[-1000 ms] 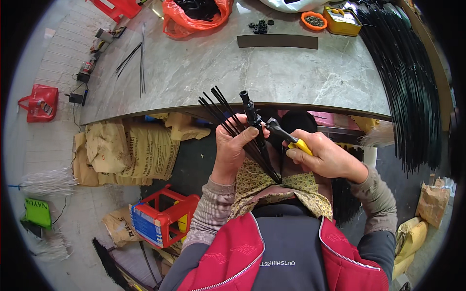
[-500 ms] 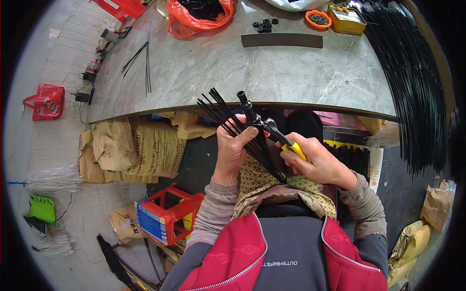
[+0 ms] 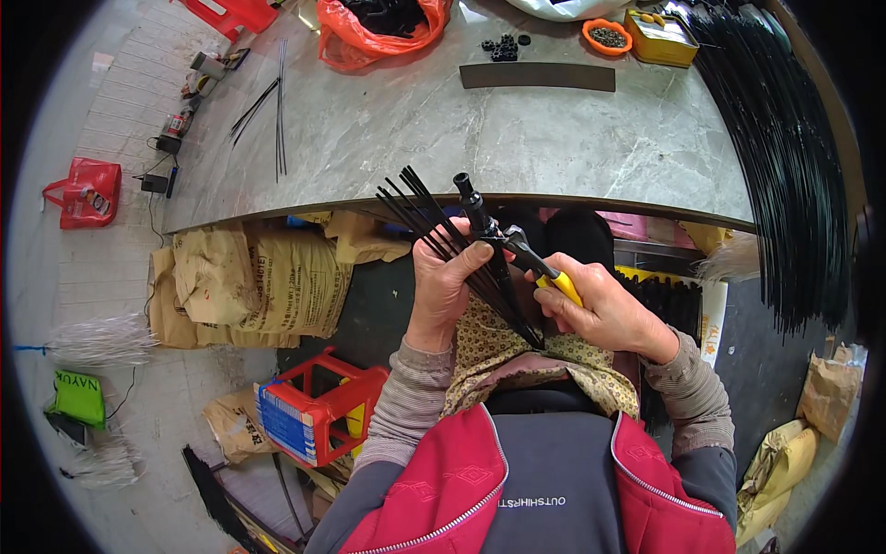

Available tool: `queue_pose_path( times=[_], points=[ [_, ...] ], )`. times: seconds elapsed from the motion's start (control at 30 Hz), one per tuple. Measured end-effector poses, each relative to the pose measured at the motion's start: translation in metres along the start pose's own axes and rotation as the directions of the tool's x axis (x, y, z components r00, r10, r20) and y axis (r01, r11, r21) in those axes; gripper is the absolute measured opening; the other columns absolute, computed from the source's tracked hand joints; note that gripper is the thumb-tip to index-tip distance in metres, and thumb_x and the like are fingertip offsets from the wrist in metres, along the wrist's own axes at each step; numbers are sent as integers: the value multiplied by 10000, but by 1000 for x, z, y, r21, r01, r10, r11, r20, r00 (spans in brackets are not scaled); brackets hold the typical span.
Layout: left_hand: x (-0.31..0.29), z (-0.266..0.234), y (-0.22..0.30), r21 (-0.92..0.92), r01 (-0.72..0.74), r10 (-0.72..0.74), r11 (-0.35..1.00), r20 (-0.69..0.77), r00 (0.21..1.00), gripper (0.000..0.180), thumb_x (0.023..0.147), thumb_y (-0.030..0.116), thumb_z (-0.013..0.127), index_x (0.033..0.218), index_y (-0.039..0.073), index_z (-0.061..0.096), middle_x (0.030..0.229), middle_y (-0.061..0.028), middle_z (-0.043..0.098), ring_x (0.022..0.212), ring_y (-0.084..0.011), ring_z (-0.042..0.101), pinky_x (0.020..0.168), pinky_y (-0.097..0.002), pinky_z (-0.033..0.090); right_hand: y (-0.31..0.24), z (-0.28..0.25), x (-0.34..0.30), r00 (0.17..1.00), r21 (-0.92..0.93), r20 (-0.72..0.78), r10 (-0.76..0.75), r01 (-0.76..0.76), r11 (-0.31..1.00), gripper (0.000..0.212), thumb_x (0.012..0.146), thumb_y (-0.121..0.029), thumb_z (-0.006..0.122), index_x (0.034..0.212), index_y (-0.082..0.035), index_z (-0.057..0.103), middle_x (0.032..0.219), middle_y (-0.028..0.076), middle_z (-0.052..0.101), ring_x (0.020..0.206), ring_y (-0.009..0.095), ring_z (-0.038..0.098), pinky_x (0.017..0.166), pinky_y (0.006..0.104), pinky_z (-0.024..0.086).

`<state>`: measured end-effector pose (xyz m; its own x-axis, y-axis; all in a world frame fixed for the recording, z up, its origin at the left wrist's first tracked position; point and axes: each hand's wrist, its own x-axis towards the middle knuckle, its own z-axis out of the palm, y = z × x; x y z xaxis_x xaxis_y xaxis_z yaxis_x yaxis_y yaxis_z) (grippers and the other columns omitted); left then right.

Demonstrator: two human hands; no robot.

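Observation:
My left hand [image 3: 445,277] is closed round a fan of thin black rods [image 3: 420,208], much like umbrella ribs, with a black ribbed tube [image 3: 472,198] rising beside my thumb. In my right hand [image 3: 595,305] is a pair of pliers [image 3: 559,281] with yellow-and-black handles. Their dark jaws meet the assembly at the base of the tube, just right of my left thumb. What exactly the jaws grip is too small to tell. The rods' lower ends come together over the patterned cloth [image 3: 471,360] on my lap.
A grey marbled table [image 3: 369,138] lies ahead, bearing a dark flat strip [image 3: 537,78], small black parts [image 3: 503,48], an orange bowl [image 3: 606,37], a yellow tin [image 3: 661,51] and an orange-red bag [image 3: 383,46]. Long black rods [image 3: 784,166] overhang its right end. A red stool [image 3: 323,406] stands left.
Almost nothing differs. The tube and rods appear shifted very slightly, while both hands and the pliers keep the same hold.

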<state>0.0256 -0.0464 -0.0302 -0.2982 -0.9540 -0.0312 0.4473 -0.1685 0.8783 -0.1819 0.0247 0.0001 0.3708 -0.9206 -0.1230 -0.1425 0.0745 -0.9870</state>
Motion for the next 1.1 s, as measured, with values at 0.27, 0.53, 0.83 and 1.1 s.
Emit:
queue_pose_path(
  times=[0.27,0.53,0.83,1.1],
  points=[
    [-2,3,1,24,-4,4,1000,-24,1000,156,841,-19,727,981,-41,663,848,-121,717,743,-189,706,700,-308,593,-7,9,-2,996,26,-31,78,-77,997,130,990,-90,544,1028,14,475,649,95,578,531,131,563,502,299,452],
    [-3,10,0,20,-56,57,998,-87,995,151,840,-49,716,975,-33,653,855,-119,714,741,-188,703,693,-309,592,-3,24,-1,992,18,-117,56,-55,998,125,1031,-116,488,1067,3,493,643,60,573,522,99,539,491,271,441],
    [-4,8,0,53,-57,63,997,-117,991,161,845,-57,715,992,-32,652,868,-112,717,752,-172,698,699,-299,588,-7,33,3,987,7,-133,86,-86,996,109,1037,-107,468,1051,1,464,640,46,539,533,86,486,485,275,414],
    [-2,0,0,-28,-56,52,998,-124,991,171,841,-21,739,996,-18,665,869,-90,716,746,-154,689,698,-288,582,4,33,9,989,58,-126,82,-75,995,109,1025,-102,492,1063,0,486,651,36,551,534,80,505,489,261,421]
  ],
)
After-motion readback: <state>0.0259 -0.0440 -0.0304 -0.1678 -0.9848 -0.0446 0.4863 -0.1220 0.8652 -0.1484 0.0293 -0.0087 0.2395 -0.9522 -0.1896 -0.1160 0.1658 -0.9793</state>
